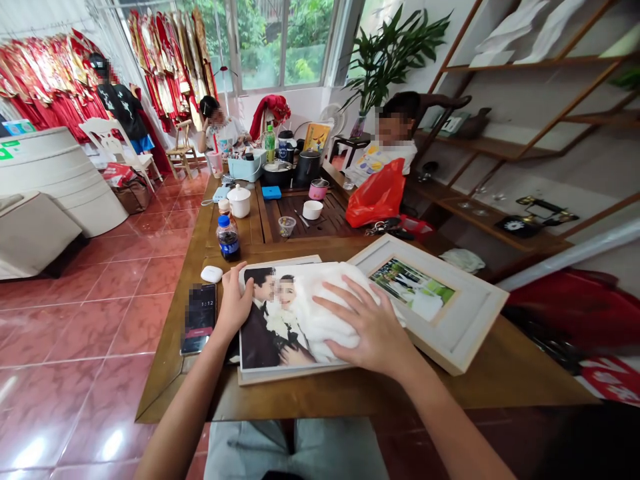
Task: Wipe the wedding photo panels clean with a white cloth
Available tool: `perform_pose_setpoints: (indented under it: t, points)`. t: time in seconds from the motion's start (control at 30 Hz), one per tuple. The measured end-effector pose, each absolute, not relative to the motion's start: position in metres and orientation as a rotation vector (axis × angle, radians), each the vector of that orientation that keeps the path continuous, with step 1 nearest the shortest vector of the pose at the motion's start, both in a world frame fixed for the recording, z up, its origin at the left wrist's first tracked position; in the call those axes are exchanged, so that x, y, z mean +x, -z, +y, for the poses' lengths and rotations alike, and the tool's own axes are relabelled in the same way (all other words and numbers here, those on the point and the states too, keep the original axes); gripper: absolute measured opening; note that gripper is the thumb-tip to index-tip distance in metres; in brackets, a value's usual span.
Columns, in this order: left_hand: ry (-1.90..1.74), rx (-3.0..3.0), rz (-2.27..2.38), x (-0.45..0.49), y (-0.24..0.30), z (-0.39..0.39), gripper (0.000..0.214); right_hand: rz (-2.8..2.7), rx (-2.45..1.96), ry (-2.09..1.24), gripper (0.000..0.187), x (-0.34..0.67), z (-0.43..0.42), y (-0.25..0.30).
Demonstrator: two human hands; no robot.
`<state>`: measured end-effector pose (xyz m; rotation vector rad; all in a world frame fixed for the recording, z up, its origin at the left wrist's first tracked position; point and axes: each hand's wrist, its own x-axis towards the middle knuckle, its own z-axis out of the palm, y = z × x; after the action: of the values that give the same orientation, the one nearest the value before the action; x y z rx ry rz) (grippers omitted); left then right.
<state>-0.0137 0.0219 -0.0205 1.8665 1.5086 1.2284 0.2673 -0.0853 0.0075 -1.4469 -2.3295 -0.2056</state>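
Resting left hand [235,303] on the upper-left edge of the photo album [263,340], with thumb over the printed cover; can't tell if clamped on it or just touching. Laying right hand [373,320] on a bunched white cloth [325,325], with fingers spread apart, over the right part of the cover.

Seeing album flat on a pale base, near the close edge of the counter [270,400]. To the right, just beside it: a pale framed box [465,333] with a picture set in. To the left: phone [200,320], screen up, near a white case [212,274]. Farther back: blue-capped bottle [229,243], white lidded cup [239,201], white bowl [313,211], red plastic bag [377,197].
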Motion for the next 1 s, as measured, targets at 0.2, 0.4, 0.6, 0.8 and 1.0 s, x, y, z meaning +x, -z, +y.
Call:
perform_pose_setpoints:
  t: [0.2, 0.4, 0.6, 0.8, 1.0]
  points:
    - [-1.244, 1.839, 1.531, -0.010, 0.020, 0.018, 0.036, -2.263, -1.505, 0.221, 0.062, 0.252, -0.095, -0.008]
    - [-1.239, 1.821, 1.524, -0.008, 0.018, 0.016, 0.036, -2.267, -1.402, 0.060, 0.068, 0.198, -0.102, -0.014]
    - [-1.183, 1.801, 1.513, -0.008, 0.017, 0.014, 0.038, -2.268, -1.345, 0.040, 0.061, 0.178, -0.103, -0.013]
    - [-1.213, 1.869, 1.518, -0.009, 0.019, 0.017, 0.037, -2.249, -1.400, 0.088, 0.057, 0.201, -0.107, -0.012]
    - [-1.216, 1.877, 1.524, -0.011, 0.021, 0.018, 0.036, -2.136, -1.555, 0.240, 0.047, 0.244, -0.117, -0.005]
